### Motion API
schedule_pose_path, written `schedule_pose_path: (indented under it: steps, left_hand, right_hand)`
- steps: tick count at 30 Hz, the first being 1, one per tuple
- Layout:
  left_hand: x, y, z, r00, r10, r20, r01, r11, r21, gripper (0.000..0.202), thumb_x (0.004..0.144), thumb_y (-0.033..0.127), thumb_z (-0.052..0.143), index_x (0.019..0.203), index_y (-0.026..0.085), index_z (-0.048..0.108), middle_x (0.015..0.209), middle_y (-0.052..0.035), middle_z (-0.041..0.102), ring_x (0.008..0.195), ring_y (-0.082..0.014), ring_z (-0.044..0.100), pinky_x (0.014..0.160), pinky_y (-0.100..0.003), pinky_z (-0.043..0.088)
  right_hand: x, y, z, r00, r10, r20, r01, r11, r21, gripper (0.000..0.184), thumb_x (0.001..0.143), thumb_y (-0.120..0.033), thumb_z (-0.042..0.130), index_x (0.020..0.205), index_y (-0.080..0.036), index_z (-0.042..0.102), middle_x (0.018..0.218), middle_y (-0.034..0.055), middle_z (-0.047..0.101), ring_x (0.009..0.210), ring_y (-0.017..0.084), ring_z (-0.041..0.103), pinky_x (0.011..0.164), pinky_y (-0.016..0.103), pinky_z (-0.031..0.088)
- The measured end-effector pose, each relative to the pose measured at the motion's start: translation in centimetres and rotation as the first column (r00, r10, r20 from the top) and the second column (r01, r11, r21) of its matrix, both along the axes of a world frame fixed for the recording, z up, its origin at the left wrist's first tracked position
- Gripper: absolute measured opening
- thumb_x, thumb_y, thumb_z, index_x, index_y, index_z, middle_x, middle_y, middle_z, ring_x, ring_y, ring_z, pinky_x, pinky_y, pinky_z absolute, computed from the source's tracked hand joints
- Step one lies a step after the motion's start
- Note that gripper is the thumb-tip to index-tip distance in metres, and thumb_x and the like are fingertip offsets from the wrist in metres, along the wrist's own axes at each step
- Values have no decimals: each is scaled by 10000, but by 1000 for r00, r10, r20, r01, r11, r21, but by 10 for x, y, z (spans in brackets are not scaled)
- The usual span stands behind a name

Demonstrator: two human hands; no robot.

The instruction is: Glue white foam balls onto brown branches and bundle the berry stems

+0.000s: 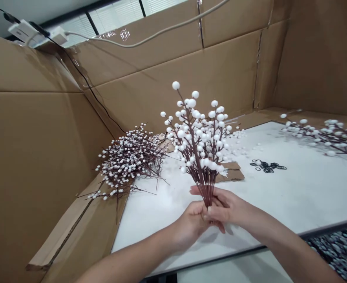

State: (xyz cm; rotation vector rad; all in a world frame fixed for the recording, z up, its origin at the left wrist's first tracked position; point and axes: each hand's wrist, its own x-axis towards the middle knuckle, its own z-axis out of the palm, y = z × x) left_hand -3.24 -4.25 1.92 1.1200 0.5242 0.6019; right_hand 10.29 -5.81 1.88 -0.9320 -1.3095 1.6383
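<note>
Upright in front of me stands a bunch of artificial berry stems (201,145), with white round berries on thin brown stalks. My left hand (192,224) closes around the lower ends of the stalks. My right hand (225,206) grips the same bunch from the right, its thumb across the stalk ends and fingers behind them. Both hands touch each other, and the stalk tips are hidden inside them. Behind the bunch, partly covered by it, a torn piece of cardboard (232,173) lies on the white board (294,204).
A big pile of berry stems (129,157) lies at the left. More stems (329,133) rest at the far right. Several small black rings (268,166) sit on the board. Cardboard walls (161,86) surround the work area, with a white cable (138,44) along the top.
</note>
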Motion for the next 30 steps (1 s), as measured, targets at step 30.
schedule_pose_path:
  steps: [30]
  left_hand:
    - [-5, 2, 4, 971, -35, 234, 162, 821, -548, 338, 640, 76, 672, 605, 164, 348, 458, 113, 241, 363, 2, 82, 344, -91, 144]
  right_hand:
    - [-4, 13, 4, 942, 131, -307, -154, 987, -50, 284, 827, -393, 541, 867, -139, 663, 1033, 71, 664, 899, 131, 613, 782, 235, 465]
